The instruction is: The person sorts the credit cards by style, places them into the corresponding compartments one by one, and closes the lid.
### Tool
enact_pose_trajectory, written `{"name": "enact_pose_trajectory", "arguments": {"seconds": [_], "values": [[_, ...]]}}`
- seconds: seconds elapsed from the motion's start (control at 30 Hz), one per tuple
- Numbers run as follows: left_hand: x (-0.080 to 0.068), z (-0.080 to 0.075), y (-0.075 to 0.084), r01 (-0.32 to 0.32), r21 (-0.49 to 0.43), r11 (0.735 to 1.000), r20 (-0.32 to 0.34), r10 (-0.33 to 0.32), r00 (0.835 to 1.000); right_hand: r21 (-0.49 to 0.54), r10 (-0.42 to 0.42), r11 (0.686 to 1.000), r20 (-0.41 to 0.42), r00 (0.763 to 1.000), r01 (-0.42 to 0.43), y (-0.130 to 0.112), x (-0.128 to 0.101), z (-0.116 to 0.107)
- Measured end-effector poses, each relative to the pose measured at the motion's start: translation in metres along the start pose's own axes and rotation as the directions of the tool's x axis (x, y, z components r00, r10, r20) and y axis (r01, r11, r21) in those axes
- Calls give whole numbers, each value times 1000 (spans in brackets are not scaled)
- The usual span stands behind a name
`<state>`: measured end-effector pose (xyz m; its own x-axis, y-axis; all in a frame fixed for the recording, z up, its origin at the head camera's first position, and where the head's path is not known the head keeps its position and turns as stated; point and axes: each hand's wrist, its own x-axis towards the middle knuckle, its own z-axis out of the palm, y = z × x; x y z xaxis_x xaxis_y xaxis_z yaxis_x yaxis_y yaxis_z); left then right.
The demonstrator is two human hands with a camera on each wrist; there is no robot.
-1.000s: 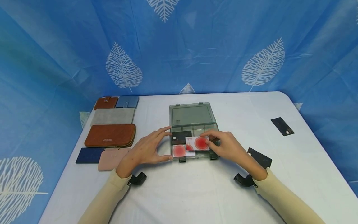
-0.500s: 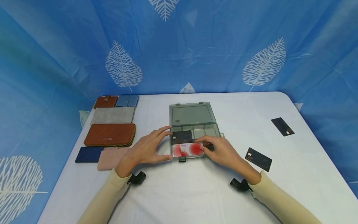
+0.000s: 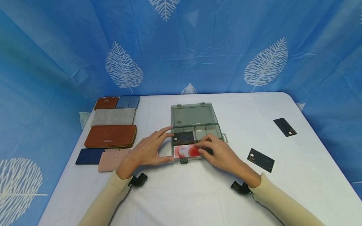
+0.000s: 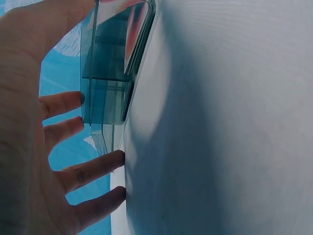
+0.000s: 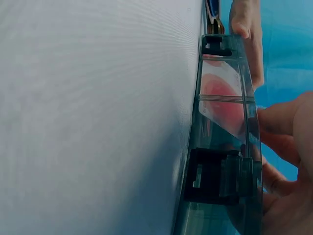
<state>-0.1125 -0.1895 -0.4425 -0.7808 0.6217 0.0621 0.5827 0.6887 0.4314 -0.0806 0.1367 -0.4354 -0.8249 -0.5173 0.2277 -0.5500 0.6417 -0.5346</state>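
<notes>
A green see-through divided box point(image 3: 215, 131) lies with its lid thrown back in the head view. A black card point(image 3: 183, 138) rests in its back left compartment. In the front row lie red and white cards point(image 3: 181, 152), overlapping. My right hand point(image 3: 219, 152) pinches the right end of the upper red and white card, low inside the box; its fingertips partly hide it. My left hand point(image 3: 148, 150) spreads straight fingers and thumb along the box's left side. In the left wrist view two fingertips point(image 4: 76, 98) touch or nearly touch the box wall.
Several wallets, including a large brown zip wallet point(image 3: 111, 136), a grey one point(image 3: 113, 117) and a pink one point(image 3: 113, 160), lie on the left of the white table point(image 3: 181, 201). Two black cards lie to the right, a nearer VIP card point(image 3: 260, 160) and a farther card point(image 3: 285, 127).
My right hand has moved left and down, bringing the red and white card from above the box into its front row, over another such card. My left hand stays in place.
</notes>
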Motion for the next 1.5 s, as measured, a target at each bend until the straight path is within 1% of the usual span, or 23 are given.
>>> {"name": "enact_pose_trajectory", "arguments": {"seconds": [0.13,0.33,0.53,0.77,1.0,1.13,1.23,1.5], "values": [[0,0,1,-4,5,1000,-3,4,1000,-19,-5,1000,20,1000,5,-2,-1,1],[0,2,1,-14,9,1000,-11,14,1000,-1,-25,1000,41,999,25,-3,-2,2],[0,3,2,3,6,1000,-2,-3,1000,-14,-25,1000,53,998,25,-4,-2,3],[-1,3,2,12,24,1000,6,-13,1000,-42,-20,999,98,995,24,-4,-2,3],[-1,4,3,-8,28,1000,-9,8,1000,-40,-28,999,123,992,33,-1,-3,4],[-1,5,3,-12,29,1000,-7,12,1000,-38,-14,999,142,990,20,0,-5,3],[-1,6,3,-11,28,1000,-6,11,1000,-41,-6,999,137,991,12,2,-7,0],[-2,6,3,-12,28,1000,-22,13,1000,-25,-37,999,74,997,39,9,-15,-18]]}}
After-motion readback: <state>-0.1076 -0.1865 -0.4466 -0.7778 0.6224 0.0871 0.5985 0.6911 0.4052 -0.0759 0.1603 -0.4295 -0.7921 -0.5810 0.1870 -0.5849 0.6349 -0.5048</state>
